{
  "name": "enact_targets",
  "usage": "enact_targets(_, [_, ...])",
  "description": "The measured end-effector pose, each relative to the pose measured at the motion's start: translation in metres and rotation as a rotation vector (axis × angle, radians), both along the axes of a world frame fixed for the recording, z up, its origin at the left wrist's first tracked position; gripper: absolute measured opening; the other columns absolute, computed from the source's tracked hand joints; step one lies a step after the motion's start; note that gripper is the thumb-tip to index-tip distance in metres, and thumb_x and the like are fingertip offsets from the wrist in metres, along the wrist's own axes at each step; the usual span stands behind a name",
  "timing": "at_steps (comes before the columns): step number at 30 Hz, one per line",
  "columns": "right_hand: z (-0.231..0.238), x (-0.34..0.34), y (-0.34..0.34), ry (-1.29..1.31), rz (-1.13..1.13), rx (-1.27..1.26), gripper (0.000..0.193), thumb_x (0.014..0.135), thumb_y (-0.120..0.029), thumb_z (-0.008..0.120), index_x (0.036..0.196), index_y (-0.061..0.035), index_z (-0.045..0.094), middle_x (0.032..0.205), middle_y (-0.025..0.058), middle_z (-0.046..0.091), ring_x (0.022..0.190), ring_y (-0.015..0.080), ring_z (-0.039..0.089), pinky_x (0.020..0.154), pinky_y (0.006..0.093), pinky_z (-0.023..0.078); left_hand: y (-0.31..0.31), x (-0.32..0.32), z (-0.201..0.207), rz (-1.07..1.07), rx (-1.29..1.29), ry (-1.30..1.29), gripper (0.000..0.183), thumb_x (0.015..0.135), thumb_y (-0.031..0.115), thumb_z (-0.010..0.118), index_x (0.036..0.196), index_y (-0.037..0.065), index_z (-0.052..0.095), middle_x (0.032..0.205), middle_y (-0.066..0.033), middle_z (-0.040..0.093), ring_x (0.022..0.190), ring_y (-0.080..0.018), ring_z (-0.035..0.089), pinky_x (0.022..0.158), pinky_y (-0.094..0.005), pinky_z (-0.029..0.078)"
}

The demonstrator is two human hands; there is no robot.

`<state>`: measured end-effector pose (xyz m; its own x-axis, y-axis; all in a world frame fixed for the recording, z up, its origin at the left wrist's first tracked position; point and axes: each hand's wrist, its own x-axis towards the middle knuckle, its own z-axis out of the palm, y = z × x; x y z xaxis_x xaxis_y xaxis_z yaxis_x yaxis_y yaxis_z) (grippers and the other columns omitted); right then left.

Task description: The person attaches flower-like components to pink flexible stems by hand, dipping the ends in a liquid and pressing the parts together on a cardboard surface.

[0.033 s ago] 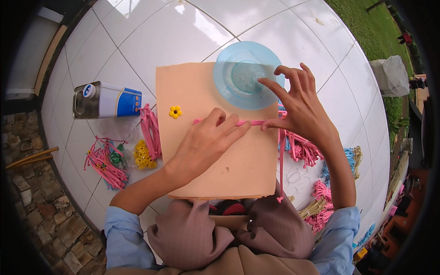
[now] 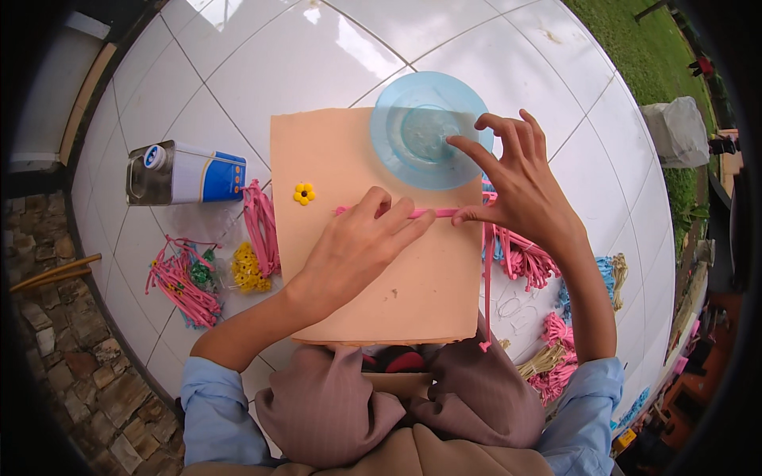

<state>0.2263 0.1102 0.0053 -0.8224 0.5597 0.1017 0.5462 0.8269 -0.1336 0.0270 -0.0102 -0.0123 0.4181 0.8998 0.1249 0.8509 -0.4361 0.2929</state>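
A tan board (image 2: 381,293) lies over my lap. My left hand (image 2: 361,242) is closed over a pink cord (image 2: 444,213) that runs across the board. The cord bends at the board's right edge and hangs down past it to a small knobbed end. My right hand (image 2: 520,174) has its fingers spread. Its thumb is at the cord near that bend, while the index fingertip reaches over the clear, gel-like stuff in a translucent blue plate (image 2: 389,163); whether it touches is hard to tell. A yellow flower-shaped piece (image 2: 304,193) rests left of my left hand.
Left of the board stand a metal can (image 2: 186,173), a pink cord bundle (image 2: 260,230), yellow flower pieces (image 2: 248,270) and more pink cords (image 2: 182,282). To the right lie pink bundles (image 2: 524,260), blue cords (image 2: 607,274) and beige cords (image 2: 540,362) on white floor tiles (image 2: 262,63).
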Motion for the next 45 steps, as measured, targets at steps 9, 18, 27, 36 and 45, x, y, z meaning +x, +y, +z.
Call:
enact_targets(9, [-0.002,0.005,-0.005,0.034,-0.043,0.035,0.075,0.057,-0.052,0.073,0.121,-0.0204,0.050,0.116,0.0085,0.038,0.113,0.0263,0.035,0.104,0.0528,0.023,0.002,0.000,-0.001,0.002,-0.020,0.028,0.046,0.071,0.005,0.054,0.115,0.014,0.057,0.098,-0.0030,0.053,0.089,-0.0195,0.050,0.067,-0.0298,0.052])
enact_targets(18, [-0.007,0.027,-0.043,0.155,0.093,0.111,0.039,0.065,-0.032,0.074,0.102,-0.0242,0.063,0.114,0.0012,0.046,0.104,0.0220,0.042,0.099,0.0511,0.029,0.002,-0.001,0.000,0.009,-0.026,0.003,0.045,0.071,0.005,0.054,0.115,0.015,0.057,0.098,-0.0031,0.053,0.089,-0.0196,0.050,0.068,-0.0287,0.051])
enact_targets(27, [-0.011,0.023,-0.044,0.096,0.080,0.138,0.035,0.068,-0.038,0.068,0.099,-0.0225,0.062,0.115,-0.0006,0.048,0.101,0.0201,0.043,0.098,0.0492,0.029,0.005,0.000,0.001,0.004,-0.045,-0.031,0.045,0.070,0.004,0.055,0.114,0.013,0.058,0.095,-0.0039,0.053,0.087,-0.0206,0.049,0.071,-0.0276,0.050])
enact_targets(36, [-0.046,0.052,-0.044,0.457,-0.254,-0.425,0.041,0.075,0.004,0.057,0.113,-0.0027,0.043,0.104,0.0117,0.053,0.107,0.0292,0.047,0.092,0.0408,0.037,0.008,-0.005,-0.009,-0.034,0.087,-0.108,0.040,0.068,0.001,0.056,0.107,0.010,0.061,0.091,-0.0053,0.053,0.085,-0.0202,0.051,0.068,-0.0283,0.050])
enact_targets(45, [-0.026,0.065,-0.083,0.628,-0.311,-0.539,0.035,0.080,-0.001,0.058,0.113,-0.0064,0.046,0.090,0.0096,0.058,0.088,0.0239,0.057,0.076,0.0346,0.044,-0.012,0.003,-0.020,0.026,0.300,-0.252,0.029,0.071,-0.006,0.057,0.098,0.004,0.062,0.086,-0.0068,0.053,0.083,-0.0210,0.052,0.065,-0.0298,0.048])
